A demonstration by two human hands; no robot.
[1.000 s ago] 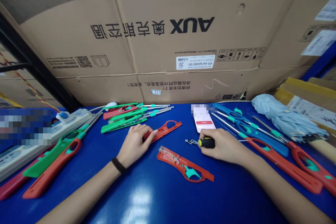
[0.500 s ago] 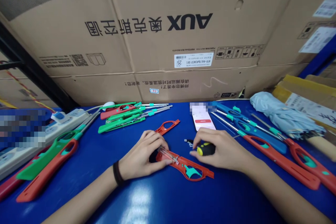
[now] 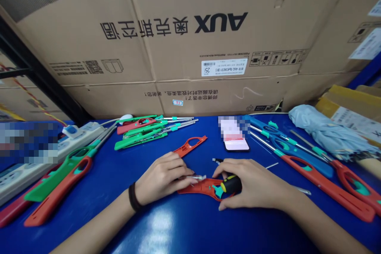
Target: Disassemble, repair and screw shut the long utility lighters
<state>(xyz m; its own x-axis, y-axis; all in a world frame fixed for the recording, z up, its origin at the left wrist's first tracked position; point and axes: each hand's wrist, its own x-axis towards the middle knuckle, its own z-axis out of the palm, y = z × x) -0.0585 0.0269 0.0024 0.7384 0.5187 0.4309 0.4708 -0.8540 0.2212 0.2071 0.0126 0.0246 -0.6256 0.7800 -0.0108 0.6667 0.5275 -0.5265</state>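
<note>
An opened red lighter half-shell [image 3: 205, 187] with a teal trigger lies on the blue table [image 3: 190, 226] in front of me. My left hand [image 3: 162, 177] is closed on its left end, fingertips pinching the clear inner tube. My right hand [image 3: 253, 184] grips a screwdriver [image 3: 230, 184] with a black and yellow handle, resting over the shell's right end. The other red shell half [image 3: 190, 146] lies just beyond my left hand.
Long-nosed lighters lie in groups: green and red ones [image 3: 149, 129] at the back left, others [image 3: 59, 174] at the near left, blue and red ones [image 3: 297, 154] on the right. A phone [image 3: 235, 139], a power strip [image 3: 44, 154], a folded umbrella [image 3: 330, 137] and a big cardboard box [image 3: 190, 43] surround them.
My left hand left the far shell half and closed on the near one. My right hand brought the screwdriver down onto that shell's right end.
</note>
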